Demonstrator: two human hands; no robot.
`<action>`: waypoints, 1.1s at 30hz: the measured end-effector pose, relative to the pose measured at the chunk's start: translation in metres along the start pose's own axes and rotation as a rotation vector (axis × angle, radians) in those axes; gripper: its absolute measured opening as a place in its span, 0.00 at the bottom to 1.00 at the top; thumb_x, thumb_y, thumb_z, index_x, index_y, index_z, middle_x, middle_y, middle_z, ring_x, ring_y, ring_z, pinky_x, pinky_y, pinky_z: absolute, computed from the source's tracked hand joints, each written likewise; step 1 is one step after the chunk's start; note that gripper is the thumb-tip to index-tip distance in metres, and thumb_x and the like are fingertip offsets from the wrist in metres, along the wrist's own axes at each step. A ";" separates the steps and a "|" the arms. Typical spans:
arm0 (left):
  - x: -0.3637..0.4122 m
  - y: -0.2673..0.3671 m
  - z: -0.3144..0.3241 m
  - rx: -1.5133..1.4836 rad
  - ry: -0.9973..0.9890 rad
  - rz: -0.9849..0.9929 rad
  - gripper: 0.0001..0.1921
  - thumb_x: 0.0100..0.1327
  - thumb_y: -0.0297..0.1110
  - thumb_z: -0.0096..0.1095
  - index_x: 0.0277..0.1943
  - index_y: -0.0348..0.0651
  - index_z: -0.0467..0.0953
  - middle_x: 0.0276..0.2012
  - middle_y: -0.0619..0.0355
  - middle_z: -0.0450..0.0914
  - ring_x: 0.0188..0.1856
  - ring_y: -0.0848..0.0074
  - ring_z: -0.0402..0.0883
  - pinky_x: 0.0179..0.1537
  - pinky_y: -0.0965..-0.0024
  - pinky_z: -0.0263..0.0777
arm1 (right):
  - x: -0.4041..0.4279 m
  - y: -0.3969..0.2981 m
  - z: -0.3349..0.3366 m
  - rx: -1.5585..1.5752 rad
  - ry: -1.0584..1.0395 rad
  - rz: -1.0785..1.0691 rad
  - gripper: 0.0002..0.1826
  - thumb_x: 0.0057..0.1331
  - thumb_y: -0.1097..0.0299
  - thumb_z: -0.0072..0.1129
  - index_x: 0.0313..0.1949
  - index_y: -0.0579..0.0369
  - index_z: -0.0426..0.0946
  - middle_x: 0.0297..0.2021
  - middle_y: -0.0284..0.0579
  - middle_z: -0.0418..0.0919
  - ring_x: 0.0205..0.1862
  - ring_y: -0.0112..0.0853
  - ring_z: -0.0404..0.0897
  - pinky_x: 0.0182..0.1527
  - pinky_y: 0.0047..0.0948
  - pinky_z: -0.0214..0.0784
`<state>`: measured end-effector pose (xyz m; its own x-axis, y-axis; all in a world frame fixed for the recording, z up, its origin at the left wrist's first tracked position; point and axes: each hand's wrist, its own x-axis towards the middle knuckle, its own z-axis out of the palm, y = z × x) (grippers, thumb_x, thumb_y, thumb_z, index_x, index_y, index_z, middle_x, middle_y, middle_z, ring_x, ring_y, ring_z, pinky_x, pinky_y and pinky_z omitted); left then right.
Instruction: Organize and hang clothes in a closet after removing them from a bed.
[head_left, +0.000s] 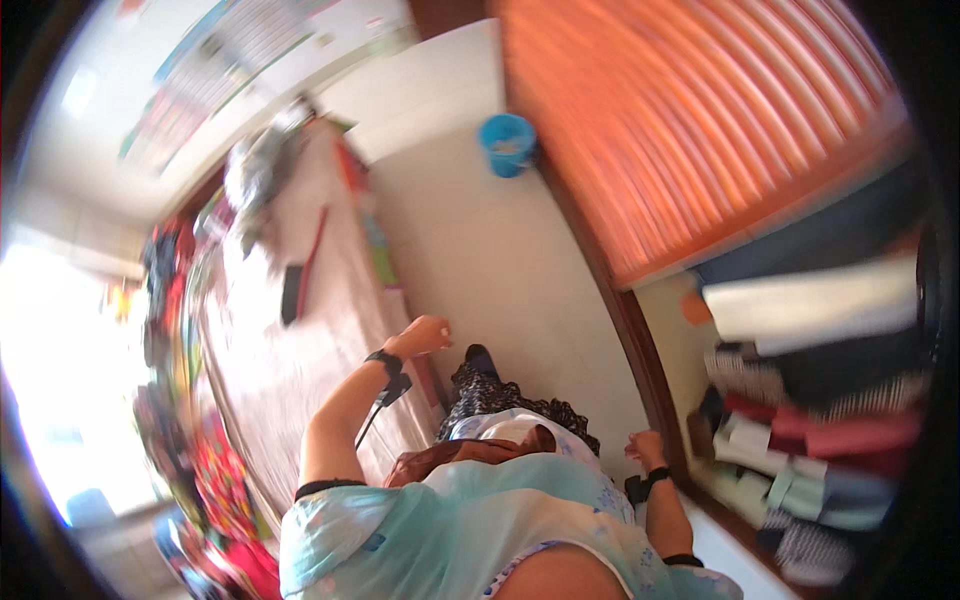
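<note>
My left hand (421, 336) hangs over the near edge of a table covered with a pale pink cloth (337, 315). Its fingers are loosely curled, and I see nothing in them. Lower on the right, my right hand (646, 448) is beside the dark brown frame (660, 405) of a shelf unit, fingers also curled and blurred, with no object visible. Black straps with small devices circle both wrists. A dark, flat object with a red edge (294, 292) lies on the cloth. Reddish-brown fabric (480, 452) crosses the front of my light-blue garment (480, 517).
A blue bucket (507, 146) stands on the pale floor (480, 247) beside an orange corrugated shutter or curtain (712, 135). Folded fabrics (832, 435) fill shelves at right. Plastic-wrapped items (259, 169) lie at the table's far end, colourful clothes (225, 472) along its left side.
</note>
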<state>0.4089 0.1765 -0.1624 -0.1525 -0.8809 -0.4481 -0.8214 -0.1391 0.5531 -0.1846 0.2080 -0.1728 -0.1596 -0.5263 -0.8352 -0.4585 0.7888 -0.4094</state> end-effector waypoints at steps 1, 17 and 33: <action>-0.012 -0.006 0.006 -0.048 0.045 -0.065 0.15 0.50 0.43 0.64 0.32 0.38 0.78 0.30 0.45 0.81 0.36 0.54 0.80 0.39 0.58 0.74 | 0.008 -0.018 -0.002 -0.041 -0.060 -0.022 0.08 0.61 0.68 0.54 0.29 0.61 0.74 0.19 0.49 0.77 0.16 0.32 0.75 0.16 0.28 0.63; -0.228 -0.136 0.066 -0.312 0.462 -0.987 0.15 0.46 0.41 0.65 0.29 0.35 0.80 0.31 0.41 0.81 0.37 0.52 0.81 0.40 0.57 0.75 | 0.038 -0.366 0.218 -0.610 -0.567 -0.546 0.10 0.62 0.70 0.53 0.37 0.66 0.77 0.23 0.46 0.80 0.22 0.28 0.78 0.27 0.27 0.72; -0.150 -0.136 -0.036 -0.519 0.784 -1.191 0.28 0.45 0.38 0.73 0.50 0.37 0.74 0.47 0.40 0.75 0.53 0.51 0.72 0.53 0.57 0.68 | 0.152 -0.551 0.249 -0.705 -0.499 -0.481 0.08 0.63 0.70 0.53 0.35 0.63 0.74 0.21 0.45 0.78 0.19 0.29 0.76 0.23 0.27 0.70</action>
<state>0.5637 0.3111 -0.1451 0.9000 -0.1309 -0.4158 0.0530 -0.9139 0.4025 0.2611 -0.2270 -0.1653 0.4931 -0.4187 -0.7626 -0.8195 0.0707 -0.5687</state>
